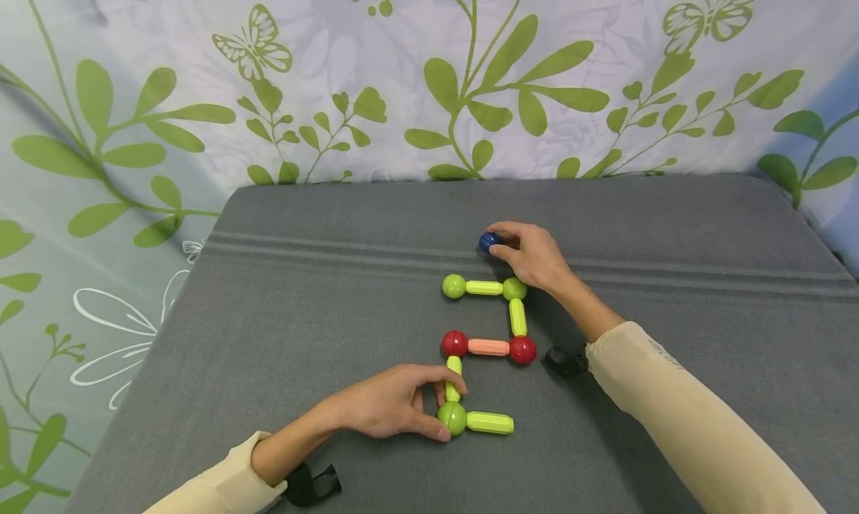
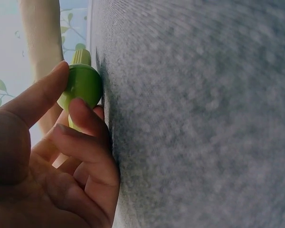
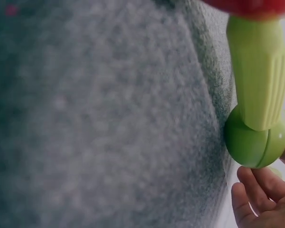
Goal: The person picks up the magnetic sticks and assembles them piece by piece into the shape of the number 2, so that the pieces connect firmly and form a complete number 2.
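My right hand (image 1: 535, 256) pinches a blue ball (image 1: 488, 242) between thumb and fingers, behind a zigzag chain of balls and rods on the grey surface. In the chain's back row, a yellow-green rod (image 1: 485, 288) joins two green balls. Further forward, an orange rod (image 1: 488, 347) lies between a red ball (image 1: 454, 343) and another red ball (image 1: 523, 350). My left hand (image 1: 389, 403) holds the front green ball (image 2: 83, 85) with thumb and fingertips. From that ball a yellow-green rod (image 1: 491, 423) points right, its far end free. The right wrist view hides the blue ball.
The grey cloth surface (image 1: 302, 312) has two raised ridges running across behind the chain. Behind it hangs a leaf-and-butterfly patterned cloth (image 1: 376, 74). A black strap (image 1: 566, 362) hangs from the right wrist and another black strap (image 1: 312, 486) from the left.
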A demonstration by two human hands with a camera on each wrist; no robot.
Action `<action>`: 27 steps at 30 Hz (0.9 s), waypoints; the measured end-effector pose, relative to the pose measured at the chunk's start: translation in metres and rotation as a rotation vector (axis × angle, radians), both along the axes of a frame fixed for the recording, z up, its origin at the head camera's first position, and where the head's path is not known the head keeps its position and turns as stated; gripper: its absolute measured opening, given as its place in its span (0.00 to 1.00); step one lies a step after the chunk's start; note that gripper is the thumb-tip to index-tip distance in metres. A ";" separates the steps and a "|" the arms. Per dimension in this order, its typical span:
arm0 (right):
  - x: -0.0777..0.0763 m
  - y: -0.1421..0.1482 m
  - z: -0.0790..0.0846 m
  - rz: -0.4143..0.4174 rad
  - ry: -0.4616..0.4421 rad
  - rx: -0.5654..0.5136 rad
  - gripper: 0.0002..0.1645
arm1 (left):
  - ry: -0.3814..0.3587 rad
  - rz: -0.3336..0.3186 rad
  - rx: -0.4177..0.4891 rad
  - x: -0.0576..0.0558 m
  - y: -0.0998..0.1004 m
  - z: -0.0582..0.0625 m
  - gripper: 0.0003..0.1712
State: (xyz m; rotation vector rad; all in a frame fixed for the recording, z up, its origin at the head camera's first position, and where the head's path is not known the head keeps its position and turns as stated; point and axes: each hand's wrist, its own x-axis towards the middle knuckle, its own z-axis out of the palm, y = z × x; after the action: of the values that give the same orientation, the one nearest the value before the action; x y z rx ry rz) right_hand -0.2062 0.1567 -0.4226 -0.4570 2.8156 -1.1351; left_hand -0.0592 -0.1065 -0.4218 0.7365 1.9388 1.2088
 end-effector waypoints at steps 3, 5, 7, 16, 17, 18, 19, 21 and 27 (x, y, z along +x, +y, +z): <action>0.003 0.001 0.002 -0.005 0.009 -0.010 0.22 | -0.006 0.001 0.000 0.000 -0.001 0.000 0.24; 0.006 0.002 0.003 -0.008 0.019 -0.017 0.22 | -0.006 0.000 0.003 0.000 -0.001 0.000 0.24; 0.010 0.003 0.005 -0.013 0.032 -0.025 0.22 | -0.003 -0.001 0.006 0.000 -0.001 0.000 0.24; 0.029 0.009 0.009 -0.021 0.112 -0.066 0.21 | -0.002 -0.002 0.005 0.001 -0.001 0.000 0.24; 0.031 0.010 0.009 -0.020 0.117 -0.070 0.21 | -0.002 0.000 0.003 0.001 -0.001 0.000 0.24; 0.034 0.011 0.009 -0.018 0.123 -0.074 0.21 | -0.002 0.001 0.002 0.001 -0.001 0.000 0.24; 0.038 0.011 0.010 -0.014 0.127 -0.078 0.21 | -0.001 0.001 0.001 0.001 -0.001 0.000 0.24; 0.044 0.012 0.010 -0.008 0.142 -0.077 0.20 | 0.001 0.002 0.000 0.002 -0.001 0.000 0.24; 0.065 0.014 0.011 0.002 0.187 -0.074 0.18 | 0.006 0.001 0.004 0.002 -0.001 0.000 0.24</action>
State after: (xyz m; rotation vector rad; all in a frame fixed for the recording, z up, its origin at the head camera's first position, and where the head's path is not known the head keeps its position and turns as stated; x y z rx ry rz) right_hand -0.1407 0.1702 -0.4115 -0.6011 2.9355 -1.2621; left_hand -0.0568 -0.1074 -0.4219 0.7422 1.9427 1.2123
